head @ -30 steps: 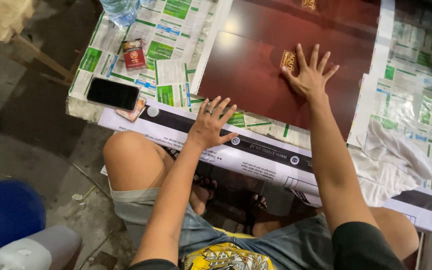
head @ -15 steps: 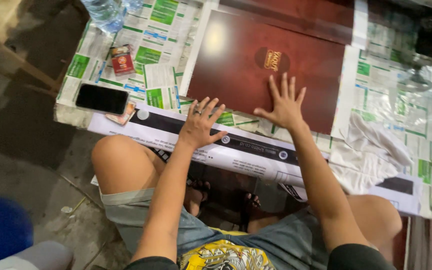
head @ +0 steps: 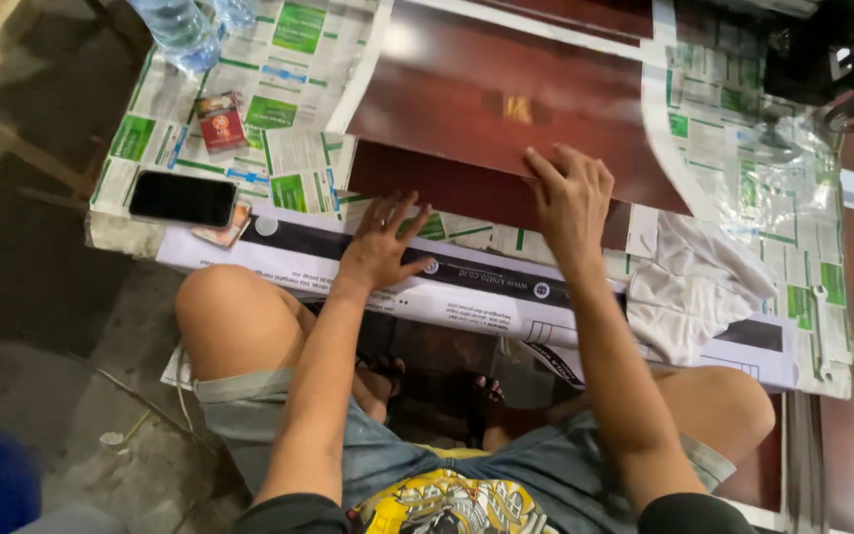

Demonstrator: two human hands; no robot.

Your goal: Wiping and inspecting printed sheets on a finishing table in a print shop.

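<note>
Grip of the right hand (head: 570,203): fingers curled over the near edge of the glossy dark red-brown wooden panel (head: 506,119), clamped on it. Grip of the left hand (head: 380,247): fingers spread apart, palm flat, holding nothing; it presses on the newspaper sheets (head: 289,168) and the long white-and-black printed strip (head: 467,287) at the near edge of the tabletop.

The panel lies flat across the middle of the tabletop, over the newspaper, reaching toward the far edge.

Risk, as judged: the panel's surface looks slick, so one hand on its edge could let it slide or skew on loose paper. The black phone (head: 183,198) near the left edge could be knocked off.

Containers: a clear plastic water bottle (head: 178,30) at the far left corner, contents not discernible; a small red box (head: 220,121) beside it, closed. A crumpled white cloth (head: 699,282) lies toward the right.
</note>
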